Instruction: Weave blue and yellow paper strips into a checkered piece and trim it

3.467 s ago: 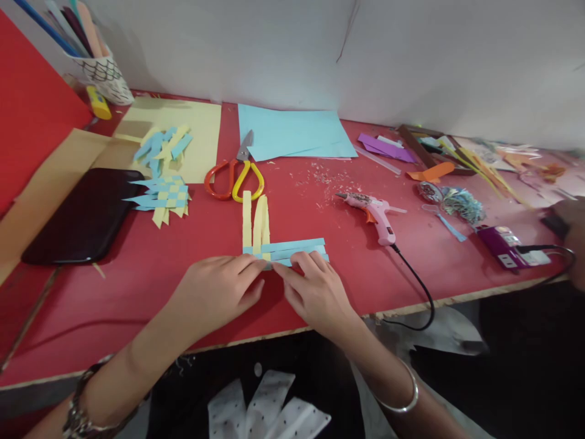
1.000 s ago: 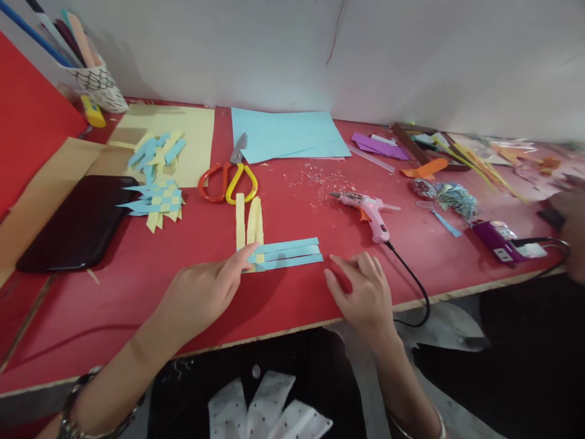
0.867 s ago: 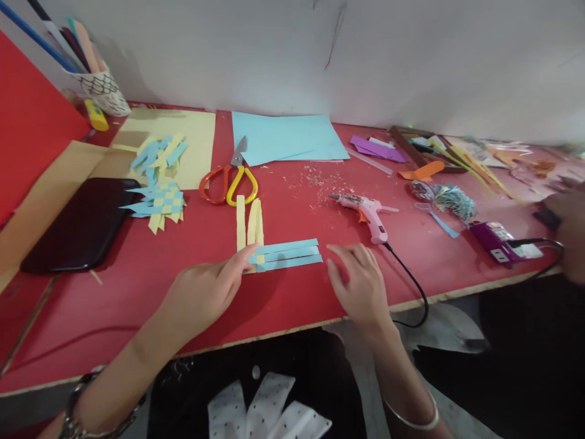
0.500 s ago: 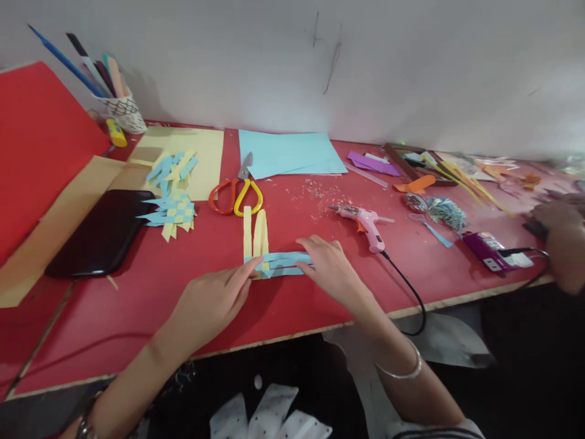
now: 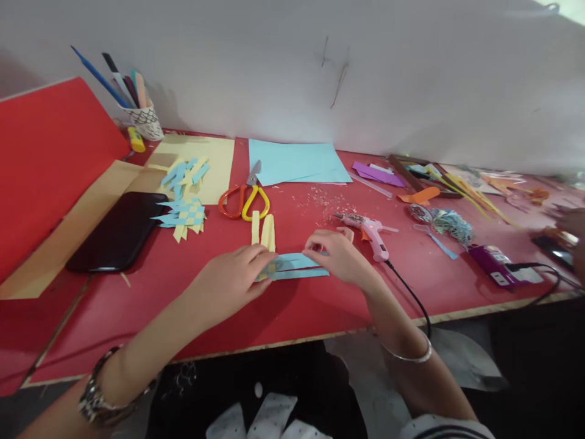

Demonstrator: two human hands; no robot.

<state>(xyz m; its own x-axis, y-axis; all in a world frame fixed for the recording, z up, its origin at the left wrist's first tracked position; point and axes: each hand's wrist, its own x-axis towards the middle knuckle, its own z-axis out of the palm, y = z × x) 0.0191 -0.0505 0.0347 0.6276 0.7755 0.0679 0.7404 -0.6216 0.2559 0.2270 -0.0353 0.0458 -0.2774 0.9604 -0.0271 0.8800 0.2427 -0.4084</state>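
Observation:
My left hand [image 5: 235, 280] rests over the woven corner of blue and yellow paper strips, thumb and fingers closed on it and hiding most of the weave. Two yellow paper strips [image 5: 268, 233] stick out beyond its fingers, away from me. Blue paper strips [image 5: 299, 274] run out to the right over the red tabletop. At the end of one blue strip my right hand [image 5: 336, 253] is closed in a pinch. Scissors [image 5: 245, 196] with a red and a yellow handle lie just behind the yellow strips.
A pink glue gun [image 5: 368, 231] lies right of my right hand, its cord hanging over the table edge. To the left are a woven paper piece [image 5: 185, 214] and a black phone [image 5: 119, 235]. A purple power strip [image 5: 493, 265] sits near another person's hand [image 5: 576, 225].
My left hand has shifted further over the weave and covers more of it. My right hand's fingers have drawn together on a blue strip. The view has shifted slightly.

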